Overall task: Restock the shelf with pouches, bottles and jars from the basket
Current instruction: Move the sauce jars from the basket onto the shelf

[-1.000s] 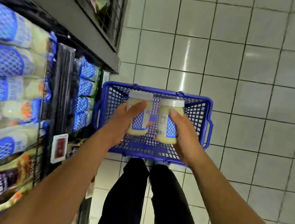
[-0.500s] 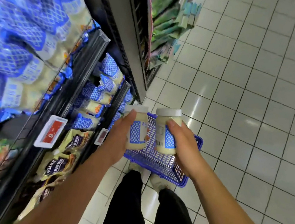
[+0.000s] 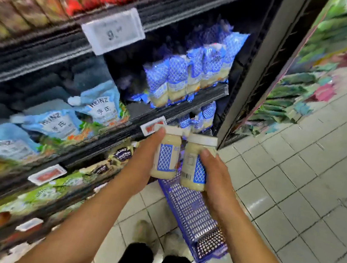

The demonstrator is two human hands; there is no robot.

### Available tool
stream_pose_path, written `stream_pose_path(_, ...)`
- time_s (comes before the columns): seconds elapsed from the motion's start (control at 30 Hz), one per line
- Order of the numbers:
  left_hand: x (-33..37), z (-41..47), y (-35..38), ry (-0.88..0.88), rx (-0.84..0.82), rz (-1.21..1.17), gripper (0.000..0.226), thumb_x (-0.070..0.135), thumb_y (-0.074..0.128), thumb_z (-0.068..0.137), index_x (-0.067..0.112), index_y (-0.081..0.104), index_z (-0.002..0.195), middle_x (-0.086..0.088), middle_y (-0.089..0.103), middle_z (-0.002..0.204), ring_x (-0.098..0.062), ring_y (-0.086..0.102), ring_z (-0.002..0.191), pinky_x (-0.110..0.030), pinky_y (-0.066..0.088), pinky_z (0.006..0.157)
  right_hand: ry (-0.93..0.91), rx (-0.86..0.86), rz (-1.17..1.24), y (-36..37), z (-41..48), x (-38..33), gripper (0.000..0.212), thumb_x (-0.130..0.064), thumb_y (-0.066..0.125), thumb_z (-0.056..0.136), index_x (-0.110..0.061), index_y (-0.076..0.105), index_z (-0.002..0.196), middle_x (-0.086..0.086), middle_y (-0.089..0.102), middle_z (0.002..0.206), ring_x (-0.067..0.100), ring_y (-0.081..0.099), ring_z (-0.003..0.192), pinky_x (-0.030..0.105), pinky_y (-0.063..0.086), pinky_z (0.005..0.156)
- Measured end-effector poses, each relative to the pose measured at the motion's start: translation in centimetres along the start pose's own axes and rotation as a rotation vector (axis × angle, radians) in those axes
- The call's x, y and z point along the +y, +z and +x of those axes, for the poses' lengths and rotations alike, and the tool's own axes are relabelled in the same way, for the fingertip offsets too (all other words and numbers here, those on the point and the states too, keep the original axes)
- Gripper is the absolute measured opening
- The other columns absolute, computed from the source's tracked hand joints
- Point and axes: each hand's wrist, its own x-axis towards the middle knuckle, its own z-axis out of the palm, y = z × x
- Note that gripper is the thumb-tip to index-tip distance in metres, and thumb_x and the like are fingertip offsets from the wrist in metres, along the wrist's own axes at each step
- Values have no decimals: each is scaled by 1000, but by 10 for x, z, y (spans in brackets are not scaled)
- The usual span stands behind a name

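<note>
Since a second ago we have swung away from the basket and up toward the shelves. Both jars have come along with us and are no longer over the middle of the basket. Our left hand [image 3: 141, 160] grips the left jar [image 3: 166, 152], with the thumb up its side near the white lid and the fingers curled round behind it. Our right hand [image 3: 217, 177] grips the right jar [image 3: 194, 167], with the thumb across its front and the fingers wrapped round the back. The two jars are roughly upright and side by side, very close, though we cannot tell whether they touch. Each holds a pale, creamy filling and has a blue lattice label.

We hold the jars in the air in front of the lower shelves. They are just below and in front of the shelf [image 3: 208, 96] that carries a row of blue-and-white pouches [image 3: 189, 73]. To the left on a lower shelf lie light blue pouches [image 3: 98, 107], blurred by our movement. A white price tag [image 3: 113, 31] hangs on the rail above them. The blue basket [image 3: 192, 212] sits on the tiled floor [image 3: 293, 192] below our hands, just beside our shoes [image 3: 147, 232], and its near end is hidden behind the jars.
</note>
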Motion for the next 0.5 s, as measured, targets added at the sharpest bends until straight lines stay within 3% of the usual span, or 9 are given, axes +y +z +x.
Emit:
stream_pose_path(0.07, 12, -23, -15, 36, 45, -23, 63, 58, 55, 73, 19, 69, 121, -23, 68, 122, -38, 65, 105, -54, 52, 87, 17, -88, -30, 23, -1, -3, 42, -51, 61, 80, -26, 74, 111, 7, 76, 110, 20, 74, 96, 29, 58, 69)
stream_pose_path(0.17, 27, -55, -46, 148, 163, -29, 59, 57, 54, 69, 17, 69, 111, -9, 77, 104, -23, 73, 89, -39, 58, 78, 37, -174, -60, 62, -3, -2, 54, -56, 65, 69, -19, 73, 108, 8, 77, 104, 23, 75, 92, 33, 58, 69)
stream_pose_path(0.27, 34, -88, -81, 216, 276, -60, 63, 59, 55, 68, 18, 70, 114, -9, 76, 107, -25, 73, 96, -41, 57, 85, 28, -276, -88, 104, -9, 2, 47, -54, 64, 70, -24, 76, 104, 6, 77, 108, 24, 73, 101, 44, 55, 91)
stream_pose_path(0.37, 33, -124, -119, 302, 339, -107, 46, 61, 62, 76, 24, 77, 98, -7, 77, 102, -22, 74, 89, -35, 60, 73, 38, -415, -154, 144, -21, 11, 50, -56, 64, 71, -28, 73, 112, 3, 76, 113, 26, 70, 108, 57, 50, 100)
stream_pose_path(0.43, 30, -149, -144, 330, 395, -134, 44, 63, 62, 78, 26, 78, 96, -8, 77, 104, -23, 73, 89, -35, 60, 70, 51, -486, -174, 168, -32, 20, 42, -57, 65, 70, -36, 75, 105, 1, 77, 110, 24, 72, 104, 54, 53, 94)
stream_pose_path(0.5, 26, -173, -168, 365, 461, -161, 45, 63, 57, 78, 28, 78, 97, -7, 77, 104, -21, 74, 88, -34, 60, 68, 60, -566, -189, 193, -47, 28, 33, -58, 64, 72, -43, 75, 99, -3, 78, 105, 18, 75, 97, 41, 59, 78)
